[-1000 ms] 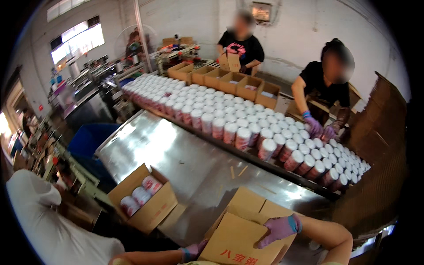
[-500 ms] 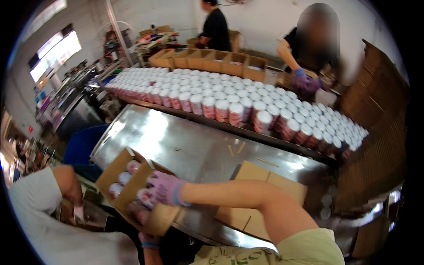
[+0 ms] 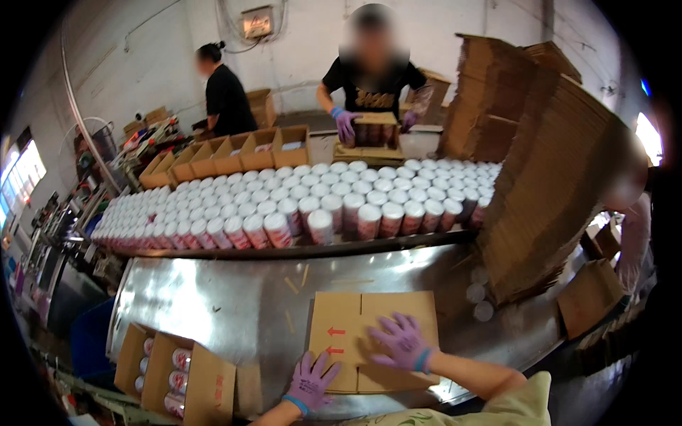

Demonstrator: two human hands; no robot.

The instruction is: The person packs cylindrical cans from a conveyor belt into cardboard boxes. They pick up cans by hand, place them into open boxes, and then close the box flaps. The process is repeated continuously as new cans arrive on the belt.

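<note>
A brown cardboard carton (image 3: pixel 373 316) with red arrows and slits lies on the steel table (image 3: pixel 213 287) in front of me. My left hand (image 3: pixel 310 380) rests at its lower left corner, purple glove on, fingers spread. My right hand (image 3: pixel 398 344), in a matching glove, lies on the carton's right half with fingers spread. Left of it, an open carton (image 3: pixel 217 383) holds several white-lidded cans (image 3: pixel 177 380) lying on their sides.
Rows of upright cans (image 3: pixel 320 227) cross behind the table. Two co-workers (image 3: pixel 227 99) (image 3: pixel 369 85) stand beyond, one holding a packed carton (image 3: pixel 373 131), near open boxes (image 3: pixel 256 153). Tall stacked cardboard (image 3: pixel 540 199) stands right, beside another person (image 3: pixel 632 241). A blue bin (image 3: pixel 92 341) is at left.
My view has swung right. My right hand has moved from the open box of cans at left onto the brown carton, and my left hand has come up onto that carton too.
</note>
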